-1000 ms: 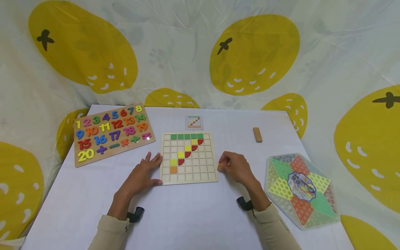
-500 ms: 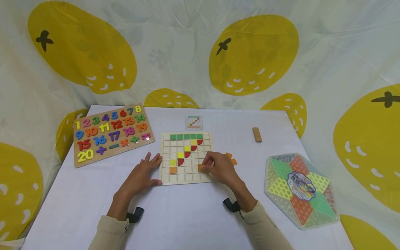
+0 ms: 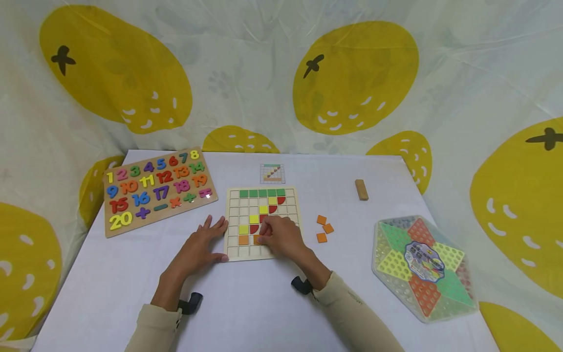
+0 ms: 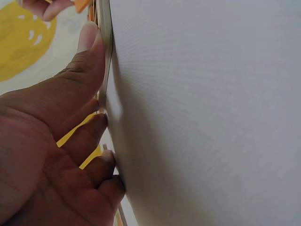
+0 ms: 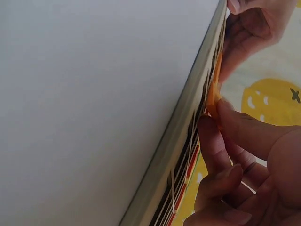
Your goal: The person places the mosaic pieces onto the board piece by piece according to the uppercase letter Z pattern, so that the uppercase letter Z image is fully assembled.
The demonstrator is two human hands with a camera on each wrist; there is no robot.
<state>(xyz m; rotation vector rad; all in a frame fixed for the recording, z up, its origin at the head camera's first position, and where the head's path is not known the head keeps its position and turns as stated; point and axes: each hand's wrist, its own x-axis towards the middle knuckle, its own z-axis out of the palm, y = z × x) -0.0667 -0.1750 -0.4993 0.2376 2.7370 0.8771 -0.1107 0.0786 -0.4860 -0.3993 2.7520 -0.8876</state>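
A wooden grid board (image 3: 263,223) lies mid-table, with green squares along its top row, a diagonal of yellow squares and red quarter-circles, and one orange square (image 3: 244,240) at lower left. My right hand (image 3: 278,236) reaches over the board's lower middle and pinches an orange square tile (image 5: 212,98) beside that orange one. My left hand (image 3: 200,247) lies flat on the table, fingers straight against the board's left edge (image 4: 106,56). Three loose orange tiles (image 3: 324,228) lie right of the board.
A number puzzle board (image 3: 158,188) sits at the back left. A small pattern card (image 3: 272,173) lies behind the grid board, a wooden block (image 3: 361,189) to the right, and a hexagonal checkers board (image 3: 424,266) at the near right. A fruit-print cloth hangs behind.
My right hand carried an orange tile from the table right of the board leftward across it to the lower row; three loose orange tiles came into view. The left hand stayed put.
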